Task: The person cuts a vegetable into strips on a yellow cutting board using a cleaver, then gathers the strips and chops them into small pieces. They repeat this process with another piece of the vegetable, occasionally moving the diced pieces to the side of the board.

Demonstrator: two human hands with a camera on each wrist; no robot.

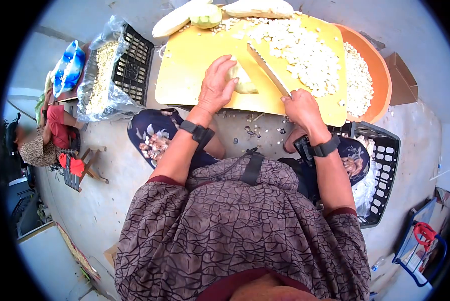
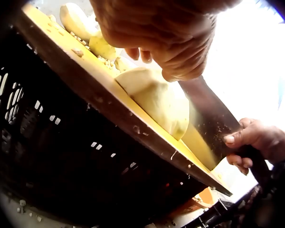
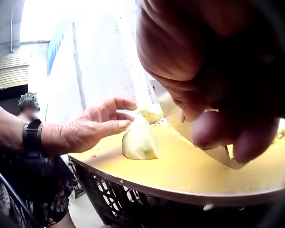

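Note:
A pale peeled chunk of vegetable (image 1: pixel 243 81) (image 2: pixel 157 99) (image 3: pixel 139 139) lies on the yellow cutting board (image 1: pixel 197 65) (image 3: pixel 190 166). My left hand (image 1: pixel 216 85) (image 2: pixel 173 35) (image 3: pixel 92 128) rests over it, fingers loosely extended and touching its top. My right hand (image 1: pixel 301 108) (image 2: pixel 256 140) (image 3: pixel 213 71) grips the handle of a long knife (image 1: pixel 267 69) (image 2: pixel 209 116), whose blade lies just right of the chunk. A heap of diced pieces (image 1: pixel 305 52) covers the board's far right.
Whole peeled vegetables (image 1: pixel 257 7) lie at the board's far edge. An orange basin (image 1: pixel 378 65) of diced pieces sits right. Black crates (image 1: pixel 132 57) (image 1: pixel 383 165) stand left and right; a bag of pieces (image 1: pixel 99 75) leans left. Another person (image 1: pixel 47 133) sits far left.

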